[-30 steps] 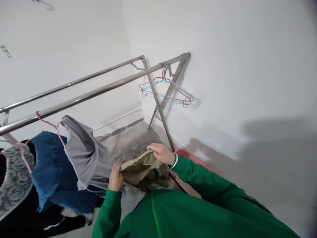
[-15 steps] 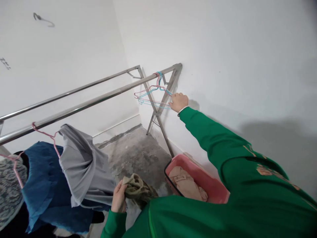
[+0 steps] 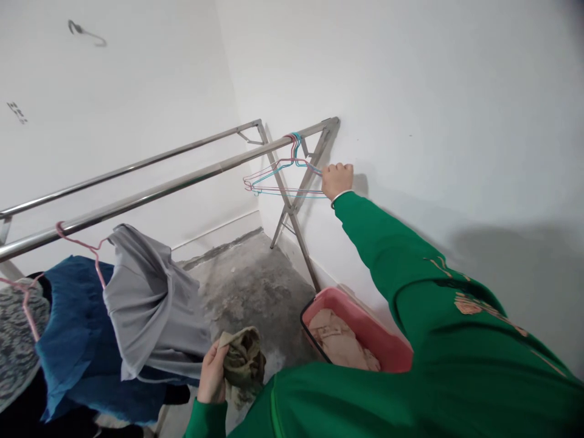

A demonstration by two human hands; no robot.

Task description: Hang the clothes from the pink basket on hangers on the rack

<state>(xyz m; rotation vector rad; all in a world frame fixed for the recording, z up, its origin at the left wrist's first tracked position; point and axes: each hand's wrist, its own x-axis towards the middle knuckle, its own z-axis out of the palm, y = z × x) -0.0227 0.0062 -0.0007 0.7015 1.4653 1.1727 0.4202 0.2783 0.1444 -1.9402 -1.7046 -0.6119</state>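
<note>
Flat, even light, no glare; a soft shadow [image 3: 515, 274] lies on the right wall [image 3: 433, 91], corners dark and bowed

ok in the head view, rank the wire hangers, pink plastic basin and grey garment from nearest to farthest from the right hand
From the right hand:
1. Wire hangers, just left of the hand
2. Pink plastic basin, lower down, below the hand
3. Grey garment, hanging far off to the left

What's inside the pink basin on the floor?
The pink plastic basin holds crumpled beige cloth. Anything beneath the cloth is hidden, and the person's green jacket covers the basin's near end.
</note>
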